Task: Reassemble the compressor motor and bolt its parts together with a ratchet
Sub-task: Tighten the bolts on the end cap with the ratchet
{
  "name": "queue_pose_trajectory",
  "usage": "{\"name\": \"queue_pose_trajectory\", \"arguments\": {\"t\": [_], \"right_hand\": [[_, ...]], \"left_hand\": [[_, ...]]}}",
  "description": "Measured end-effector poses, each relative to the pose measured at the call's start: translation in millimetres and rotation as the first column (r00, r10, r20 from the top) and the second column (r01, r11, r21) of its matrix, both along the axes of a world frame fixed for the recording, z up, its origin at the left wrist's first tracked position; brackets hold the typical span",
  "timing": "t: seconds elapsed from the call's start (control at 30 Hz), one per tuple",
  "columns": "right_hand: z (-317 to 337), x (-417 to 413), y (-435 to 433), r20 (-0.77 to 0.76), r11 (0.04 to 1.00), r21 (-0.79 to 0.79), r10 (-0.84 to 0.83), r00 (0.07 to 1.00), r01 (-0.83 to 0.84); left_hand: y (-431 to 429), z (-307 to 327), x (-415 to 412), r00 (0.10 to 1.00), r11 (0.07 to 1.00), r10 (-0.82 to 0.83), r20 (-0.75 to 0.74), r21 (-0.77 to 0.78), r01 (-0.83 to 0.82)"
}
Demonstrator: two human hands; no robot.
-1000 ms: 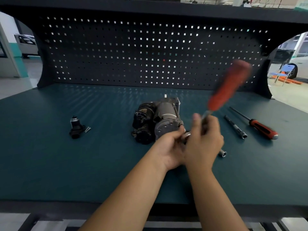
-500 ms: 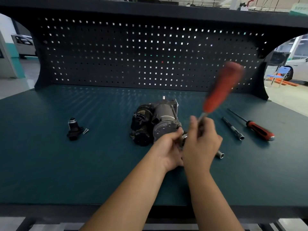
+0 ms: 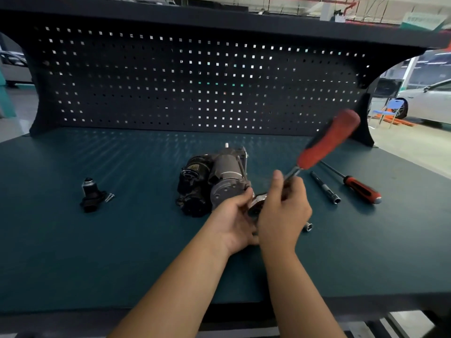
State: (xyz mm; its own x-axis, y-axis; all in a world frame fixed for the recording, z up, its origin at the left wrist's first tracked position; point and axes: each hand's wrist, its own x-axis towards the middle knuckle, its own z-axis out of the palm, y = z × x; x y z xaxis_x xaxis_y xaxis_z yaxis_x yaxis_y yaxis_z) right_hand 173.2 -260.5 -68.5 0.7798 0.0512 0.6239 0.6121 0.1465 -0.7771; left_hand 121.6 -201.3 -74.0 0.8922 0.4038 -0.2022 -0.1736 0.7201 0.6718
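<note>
In the head view, the compressor motor (image 3: 214,176) lies at the middle of the table (image 3: 97,252), mostly put together. The right hand (image 3: 283,211) has its grip clenched on the ratchet (image 3: 327,140) near its chrome head, with the red handle tilted to the upper right. The left hand (image 3: 231,223) curls round that head at the motor's near end, so bolting looks under way. A small black part (image 3: 89,196) and a screw (image 3: 109,197) at left seem unfitted. An extension bar (image 3: 324,187), a screwdriver (image 3: 358,186) and a socket (image 3: 308,226) lie at right. The hands hide the bolt.
</note>
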Motion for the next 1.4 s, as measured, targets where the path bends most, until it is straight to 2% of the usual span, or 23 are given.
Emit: {"name": "queue_pose_trajectory", "arguments": {"t": [0.07, 0.1, 0.17, 0.23, 0.3, 0.37, 0.43, 0.5, 0.53, 0.63, 0.7, 0.77, 0.8, 0.87, 0.97, 1.03, 1.07, 1.13, 1.17, 1.23, 1.3, 1.33, 1.4], "right_hand": [[-0.8, 6.0, 1.2, -0.168, 0.996, 0.077, 0.052, 0.984, -0.039], [-0.7, 5.0, 2.6, -0.147, 0.997, 0.067, 0.055, 0.988, -0.046], [0.0, -2.2, 2.7, 0.084, 0.999, -0.033, 0.043, 0.996, -0.040], [-3.4, -10.7, 5.3, 0.410, 0.984, -0.176, 0.078, 0.909, -0.005], [-6.5, -15.9, 9.4, 0.554, 0.963, -0.270, 0.144, 0.820, 0.013], [-3.8, -14.0, 8.8, 0.476, 0.972, -0.234, 0.097, 0.874, 0.019], [0.8, -8.1, 4.0, 0.227, 0.994, -0.108, 0.033, 0.973, -0.008], [2.6, -3.0, 2.4, -0.022, 0.997, -0.032, 0.064, 0.998, -0.065], [2.7, -2.3, 2.7, -0.060, 0.998, -0.023, 0.056, 0.997, -0.058], [0.3, -6.9, 5.6, 0.016, 0.998, -0.042, 0.037, 0.999, -0.036], [-0.8, -9.8, 5.1, 0.216, 0.991, -0.123, 0.076, 0.973, -0.050], [-4.7, -13.8, 7.5, 0.482, 0.972, -0.233, 0.108, 0.870, 0.009], [-6.4, -15.5, 9.3, 0.546, 0.966, -0.255, 0.108, 0.831, 0.041], [-3.7, -13.7, 10.5, 0.479, 0.974, -0.212, 0.036, 0.877, 0.076], [2.5, -2.3, 4.1, 0.094, 0.996, -0.088, -0.010, 0.995, 0.018], [0.6, 4.7, 1.2, -0.086, 1.000, -0.001, 0.023, 0.996, -0.023], [-0.3, 5.7, 0.8, -0.102, 1.000, 0.013, 0.021, 0.995, -0.020], [-0.8, 2.1, 1.2, -0.015, 0.999, -0.036, 0.033, 0.999, -0.034], [-0.3, -1.2, 1.6, 0.092, 0.995, -0.083, 0.056, 0.994, -0.049], [-2.3, -8.1, 3.9, 0.380, 0.978, -0.208, 0.107, 0.919, -0.028], [-7.0, -11.3, 8.2, 0.545, 0.958, -0.284, 0.125, 0.829, 0.042], [-7.0, -10.6, 9.3, 0.530, 0.960, -0.277, 0.110, 0.841, 0.049], [-1.3, -7.6, 6.4, 0.319, 0.982, -0.189, 0.061, 0.946, 0.001]], "left_hand": [[0.5, 0.9, -0.6, 0.998, 0.999, -0.004, -0.060, 0.034, 0.006], [1.6, -0.8, -0.2, 0.998, 0.999, 0.000, -0.062, 0.035, 0.003], [3.2, -2.2, -2.3, 1.000, 1.000, 0.014, -0.010, 0.005, -0.014], [3.6, -2.7, -3.3, 0.994, 0.995, 0.016, 0.110, -0.097, -0.005], [2.1, -4.3, -4.1, 0.977, 0.994, 0.055, 0.204, -0.104, -0.034], [1.1, -3.3, -1.5, 0.985, 0.997, 0.064, 0.162, -0.063, -0.054], [1.8, -1.8, -0.4, 0.997, 0.998, 0.057, 0.047, -0.041, -0.055], [2.2, -0.5, -0.5, 0.997, 0.998, 0.066, -0.041, -0.008, -0.067], [0.7, 1.2, -1.6, 0.996, 0.998, 0.069, -0.053, -0.005, -0.070], [2.0, 1.1, -5.1, 0.997, 0.998, 0.061, -0.057, 0.003, -0.061], [3.8, -0.5, -6.3, 0.998, 0.998, 0.067, -0.010, 0.000, -0.067], [5.3, -6.1, -3.0, 0.993, 0.995, 0.096, 0.064, 0.019, -0.097], [3.0, -5.1, -3.8, 0.990, 0.992, 0.126, 0.067, 0.022, -0.127], [0.5, -4.6, -3.8, 0.992, 0.991, 0.117, 0.038, 0.067, -0.119], [-0.8, 0.9, -2.7, 0.998, 0.999, 0.046, -0.038, -0.005, -0.046], [-0.6, 3.0, -2.9, 0.998, 1.000, 0.017, -0.057, 0.013, -0.016], [0.5, 1.3, -3.6, 0.999, 1.000, -0.004, -0.042, 0.003, 0.004], [0.1, -0.2, -4.9, 1.000, 1.000, -0.004, -0.017, -0.007, 0.004], [1.7, -2.4, -4.7, 1.000, 1.000, 0.013, -0.005, -0.018, -0.013], [3.4, -4.4, -4.3, 0.996, 0.997, 0.071, 0.044, -0.042, -0.069], [0.7, -2.0, -3.7, 0.989, 0.993, 0.060, 0.133, -0.107, -0.046], [-1.2, 0.0, -4.0, 0.988, 0.993, 0.037, 0.152, -0.116, -0.019], [-1.2, -0.2, -2.1, 0.995, 0.997, 0.026, 0.091, -0.079, -0.019]]}}
